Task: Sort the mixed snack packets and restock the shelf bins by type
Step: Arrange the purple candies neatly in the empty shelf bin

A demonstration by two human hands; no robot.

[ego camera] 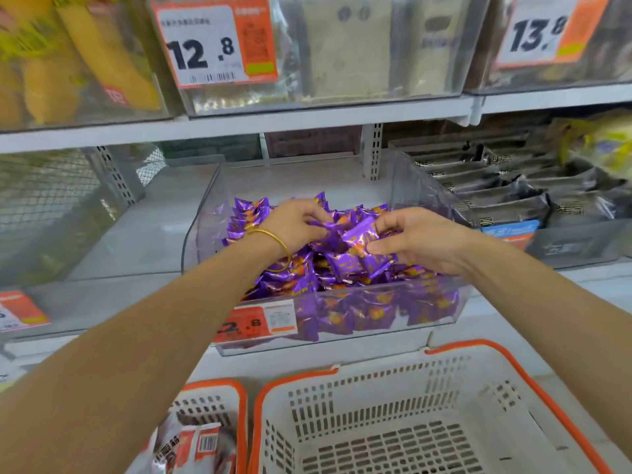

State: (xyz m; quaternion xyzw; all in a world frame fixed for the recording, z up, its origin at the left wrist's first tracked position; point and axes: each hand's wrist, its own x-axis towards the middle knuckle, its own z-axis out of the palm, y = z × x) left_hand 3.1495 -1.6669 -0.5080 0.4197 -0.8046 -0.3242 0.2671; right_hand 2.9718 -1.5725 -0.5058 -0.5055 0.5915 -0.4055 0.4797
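Observation:
A clear plastic bin point(201, 213) on the middle shelf holds a heap of purple snack packets point(297, 278). Both my hands are over that heap. My left hand point(294, 222), with a gold bangle on the wrist, pinches the crimped end of a purple packet point(325, 225). My right hand point(417, 239) holds another purple packet point(362, 236) between thumb and fingers, just above the pile. The two held packets lie close together at the bin's middle.
A white basket with an orange rim point(444, 350) stands below the shelf with nothing visible inside. A second basket point(239, 391) to its left holds red-and-white packets point(191, 446). Dark grey packets point(513, 196) fill the bin to the right. Bins with price tags point(212, 42) sit on the shelf above.

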